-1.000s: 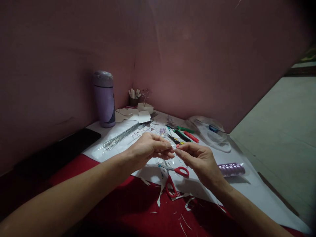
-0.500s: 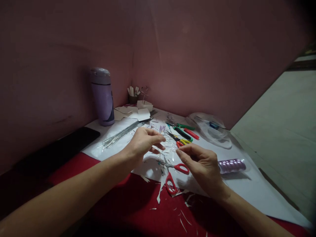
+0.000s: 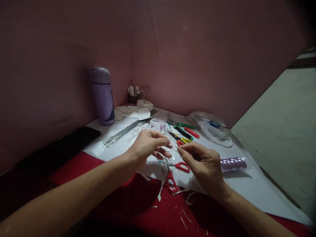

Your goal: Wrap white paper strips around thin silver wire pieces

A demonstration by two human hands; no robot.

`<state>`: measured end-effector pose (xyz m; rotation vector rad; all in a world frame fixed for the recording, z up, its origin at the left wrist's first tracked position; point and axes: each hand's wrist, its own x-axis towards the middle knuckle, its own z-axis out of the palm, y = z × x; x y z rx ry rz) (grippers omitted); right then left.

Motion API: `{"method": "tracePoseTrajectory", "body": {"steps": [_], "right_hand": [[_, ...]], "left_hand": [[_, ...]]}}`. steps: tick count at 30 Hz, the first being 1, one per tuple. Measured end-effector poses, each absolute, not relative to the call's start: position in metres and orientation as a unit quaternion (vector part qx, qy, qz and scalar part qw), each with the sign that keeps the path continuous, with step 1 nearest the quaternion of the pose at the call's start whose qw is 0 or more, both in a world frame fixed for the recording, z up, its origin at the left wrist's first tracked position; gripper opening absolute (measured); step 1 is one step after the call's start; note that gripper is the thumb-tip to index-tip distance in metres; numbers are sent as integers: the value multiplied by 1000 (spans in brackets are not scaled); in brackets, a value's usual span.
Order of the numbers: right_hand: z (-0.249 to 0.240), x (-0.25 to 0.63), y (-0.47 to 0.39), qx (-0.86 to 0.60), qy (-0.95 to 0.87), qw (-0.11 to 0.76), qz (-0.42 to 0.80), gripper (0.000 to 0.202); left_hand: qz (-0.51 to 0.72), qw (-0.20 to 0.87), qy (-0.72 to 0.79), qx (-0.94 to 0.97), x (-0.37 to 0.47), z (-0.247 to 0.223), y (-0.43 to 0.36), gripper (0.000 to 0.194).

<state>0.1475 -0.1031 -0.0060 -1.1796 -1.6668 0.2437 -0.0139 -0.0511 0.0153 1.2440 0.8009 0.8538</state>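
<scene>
My left hand (image 3: 150,146) hovers over the middle of the white paper, thumb and index finger pressed together and the other fingers loosely curled. Just to its right, my right hand (image 3: 203,164) pinches with thumb and index finger. Whatever lies between either set of fingertips is too fine to make out. Below and between the hands are scissors with red handles (image 3: 182,167), spread apart on the paper. Beyond the fingertips lie small snips with yellow and orange handles (image 3: 184,141).
Green-and-black pliers (image 3: 184,131) and a red-handled tool (image 3: 192,132) lie behind. Thin wires (image 3: 120,134) are bundled at left near a purple bottle (image 3: 102,97). A spool of purple thread (image 3: 233,164) and a plastic bag (image 3: 209,128) are at right. Paper scraps litter the red cloth (image 3: 138,204).
My left hand has moved slightly right, closer to my right hand. The right hand keeps its pinch and has barely shifted.
</scene>
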Motion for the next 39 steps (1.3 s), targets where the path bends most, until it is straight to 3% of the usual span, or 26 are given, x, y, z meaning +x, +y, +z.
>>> {"method": "tracePoseTrajectory", "body": {"steps": [12, 26, 39], "right_hand": [[-9, 150, -103, -483, -710, 509, 58, 12], [-5, 158, -103, -457, -800, 361, -145, 10], [-6, 159, -102, -442, -820, 318, -178, 18]], "left_hand": [[379, 653, 363, 545, -12, 13, -52, 8], [361, 590, 366, 623, -8, 8, -51, 10], [315, 558, 378, 668, -6, 4, -50, 8]]}}
